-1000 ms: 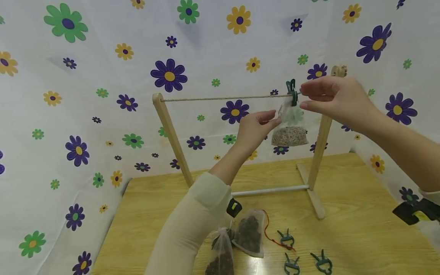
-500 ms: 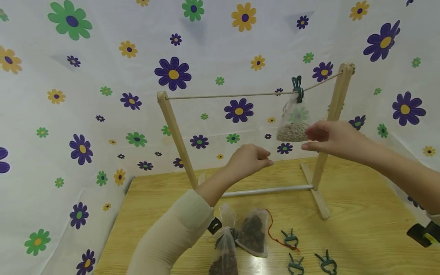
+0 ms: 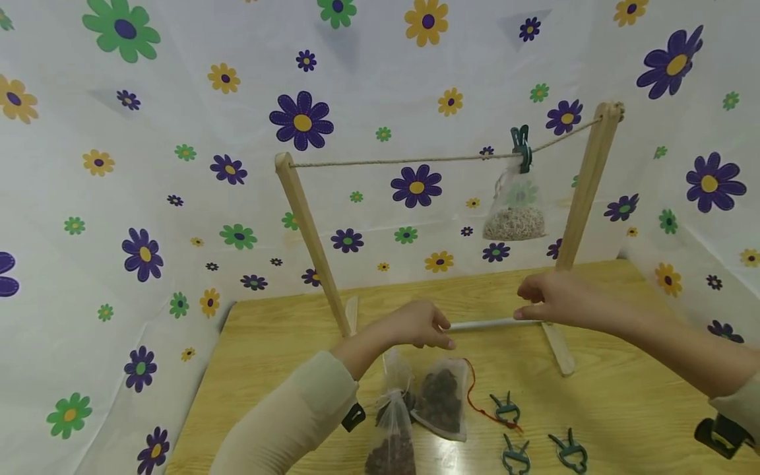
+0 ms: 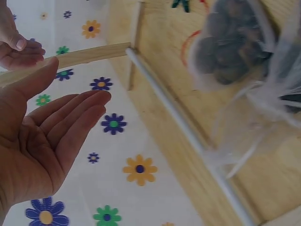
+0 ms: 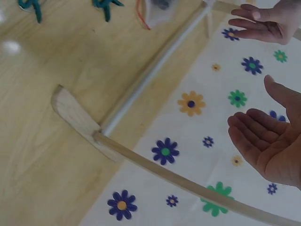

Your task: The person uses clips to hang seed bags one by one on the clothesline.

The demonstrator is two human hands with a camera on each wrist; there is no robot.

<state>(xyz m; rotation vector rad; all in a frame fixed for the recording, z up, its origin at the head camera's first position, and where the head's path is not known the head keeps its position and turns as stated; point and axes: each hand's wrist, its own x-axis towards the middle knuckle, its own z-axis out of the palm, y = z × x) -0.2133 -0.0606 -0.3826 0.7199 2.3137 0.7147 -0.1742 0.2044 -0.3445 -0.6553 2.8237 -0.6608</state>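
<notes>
A flowered cloth is hung behind and beside a wooden table. On the table a wooden stand is set, its posts joined by a white bar below and a string above. The left hand and right hand are held in the air, a wide gap left between thumb and fingers; nothing is gripped. Two dark bags are laid before the stand. A pale bag is hung from the string, towards its right end, by a green clip. Three loose clips are scattered to the right of the dark bags.
</notes>
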